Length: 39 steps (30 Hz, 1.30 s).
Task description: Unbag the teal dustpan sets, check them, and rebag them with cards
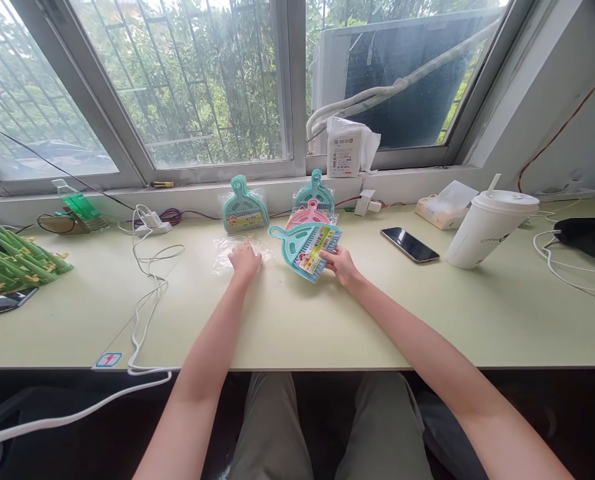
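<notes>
Head view: dustpan set (307,248) mid-desk (327,333)

Label print on the teal dustpan set (307,250) too small to read, right hand (342,265) fingertips tucked behind it, pink dustpan (308,215) half covered, green bundle (12,260) cut off at left edge
</notes>
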{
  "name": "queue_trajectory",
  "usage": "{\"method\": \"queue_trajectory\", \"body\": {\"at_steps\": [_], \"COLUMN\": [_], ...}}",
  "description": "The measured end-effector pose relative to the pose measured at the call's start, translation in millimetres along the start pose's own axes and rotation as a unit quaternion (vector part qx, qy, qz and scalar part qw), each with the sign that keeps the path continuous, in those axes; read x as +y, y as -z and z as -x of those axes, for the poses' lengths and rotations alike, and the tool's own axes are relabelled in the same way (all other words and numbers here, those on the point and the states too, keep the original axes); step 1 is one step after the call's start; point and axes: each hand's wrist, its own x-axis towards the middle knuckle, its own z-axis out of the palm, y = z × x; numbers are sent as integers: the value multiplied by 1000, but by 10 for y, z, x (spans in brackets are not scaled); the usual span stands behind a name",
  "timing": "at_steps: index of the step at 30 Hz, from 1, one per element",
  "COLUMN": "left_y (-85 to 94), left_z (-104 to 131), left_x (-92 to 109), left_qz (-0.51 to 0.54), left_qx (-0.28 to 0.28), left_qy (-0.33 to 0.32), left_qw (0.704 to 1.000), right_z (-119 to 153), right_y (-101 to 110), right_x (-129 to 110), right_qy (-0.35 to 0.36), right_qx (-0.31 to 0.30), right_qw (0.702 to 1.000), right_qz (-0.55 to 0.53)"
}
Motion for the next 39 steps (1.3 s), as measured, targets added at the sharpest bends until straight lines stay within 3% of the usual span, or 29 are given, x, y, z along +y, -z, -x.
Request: {"method": "queue_trajectory", "body": {"at_steps": [3,7,9,13,18,25,39], "left_y": [-9,-55,-72,-105,-177,-231,-223], "left_z": [-7,58,91,143,229,291,170], "left_x": [-35,73,130,199,250,283,200], "left_qz": [-37,-256,-304,-247,-187,-111,-49], "left_qx": [-52,-116,-111,-51,-47,-52,-37], "left_qy": [27,-54,-97,-175,-244,-331,-361], "left_qw": [998,958,941,952,950,936,931], "right_z": [27,48,49,37,21,79,-20], "right_y": [-32,-60,-72,-81,-59,-118,57], "right_x": [-2,5,18,38,6,-57,-129], "right_qy": [-14,-33,-40,-45,-19,-2,14], "right_qx": [-12,-20,-13,20,62,-6,51], "right_qw": [1000,999,999,999,998,1000,997], "right_qz": [7,24,24,8,-19,-10,-61]}}
